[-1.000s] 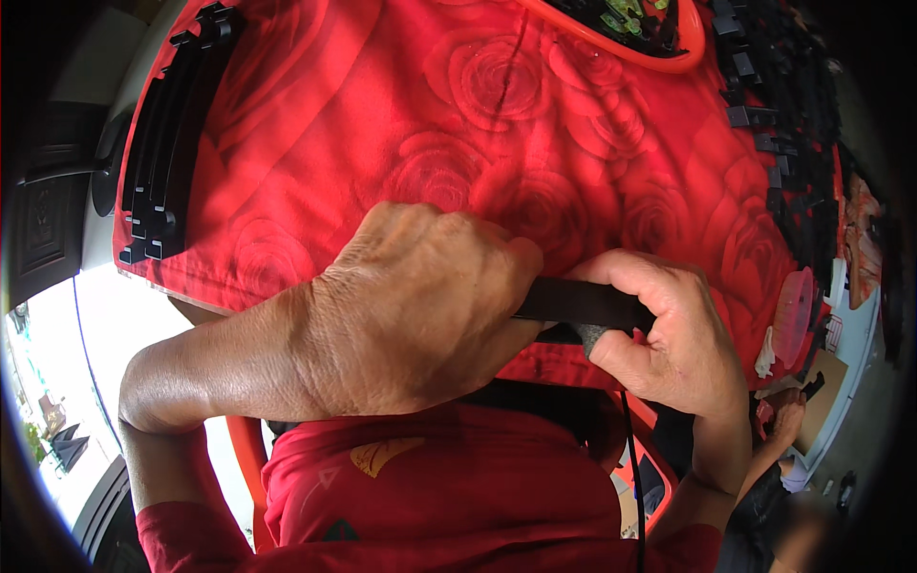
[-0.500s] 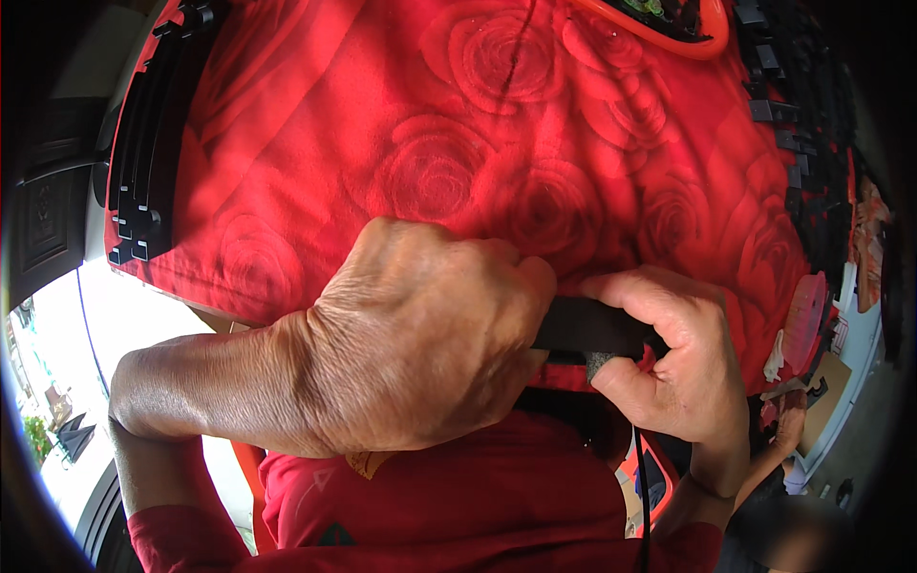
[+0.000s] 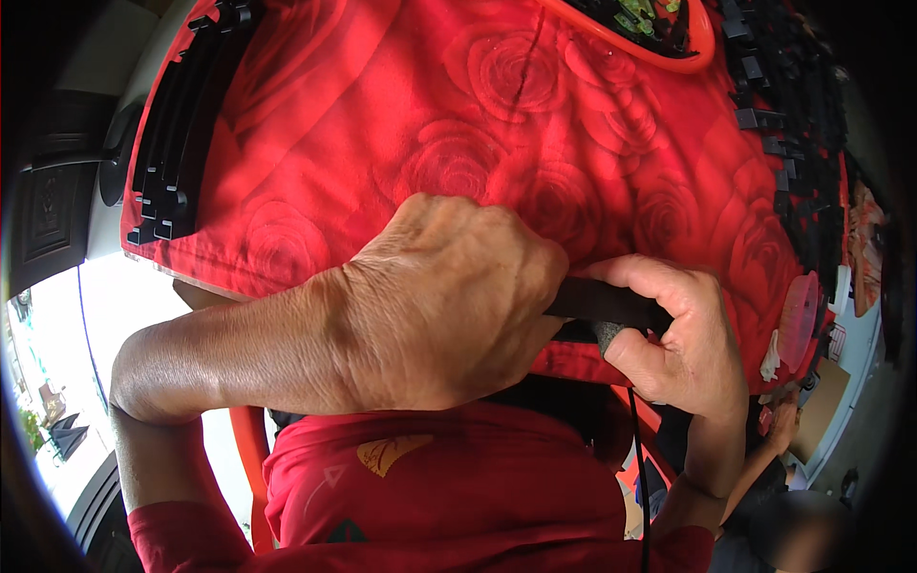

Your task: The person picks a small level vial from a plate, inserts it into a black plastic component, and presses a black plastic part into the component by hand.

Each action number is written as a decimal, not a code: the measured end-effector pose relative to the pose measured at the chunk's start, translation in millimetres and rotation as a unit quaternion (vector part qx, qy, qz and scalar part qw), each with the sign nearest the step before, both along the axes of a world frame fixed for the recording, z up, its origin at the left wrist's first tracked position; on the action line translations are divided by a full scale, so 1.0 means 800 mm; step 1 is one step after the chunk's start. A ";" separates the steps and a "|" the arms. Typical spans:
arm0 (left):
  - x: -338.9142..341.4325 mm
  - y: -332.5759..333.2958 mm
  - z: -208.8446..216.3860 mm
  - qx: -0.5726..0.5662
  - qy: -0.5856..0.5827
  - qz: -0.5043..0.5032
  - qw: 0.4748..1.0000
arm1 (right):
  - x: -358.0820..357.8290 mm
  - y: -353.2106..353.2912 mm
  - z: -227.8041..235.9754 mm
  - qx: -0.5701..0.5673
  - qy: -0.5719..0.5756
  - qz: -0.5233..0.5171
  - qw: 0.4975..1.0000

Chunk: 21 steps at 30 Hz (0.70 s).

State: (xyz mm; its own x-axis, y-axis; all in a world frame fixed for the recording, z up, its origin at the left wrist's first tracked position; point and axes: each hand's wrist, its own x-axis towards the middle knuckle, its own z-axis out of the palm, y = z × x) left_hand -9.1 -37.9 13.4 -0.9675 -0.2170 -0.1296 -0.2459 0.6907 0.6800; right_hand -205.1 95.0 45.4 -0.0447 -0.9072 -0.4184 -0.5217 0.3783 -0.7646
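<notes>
Both hands meet over the near edge of a red rose-patterned cloth (image 3: 325, 124), with a black flat-sided piece (image 3: 616, 304) between them. My left hand (image 3: 458, 296) is closed round the left part of this piece, its back turned up and its fingers hidden underneath. My right hand (image 3: 683, 329) grips the other end between thumb and bent fingers. A grey fuzzy band shows at the right thumb. How far the piece reaches under the left hand cannot be seen, nor can its exact kind.
Long black plastic strips (image 3: 186, 134) lie along the left edge of the cloth. A red-rimmed tray (image 3: 683, 65) with green and black bits is at the far right. Many black parts (image 3: 778, 115) are heaped down the right edge, near a pink lid (image 3: 799, 320). Another person's hand (image 3: 785, 425) appears lower right.
Both hands, still gripping the black piece, sit slightly higher and farther right in the picture. The view has shifted a little, bringing more of my red shirt into sight.
</notes>
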 end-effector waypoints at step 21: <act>-0.010 -0.008 -0.002 0.056 -0.032 -0.026 0.998 | -0.014 -0.001 -0.005 0.033 -0.036 -0.013 0.999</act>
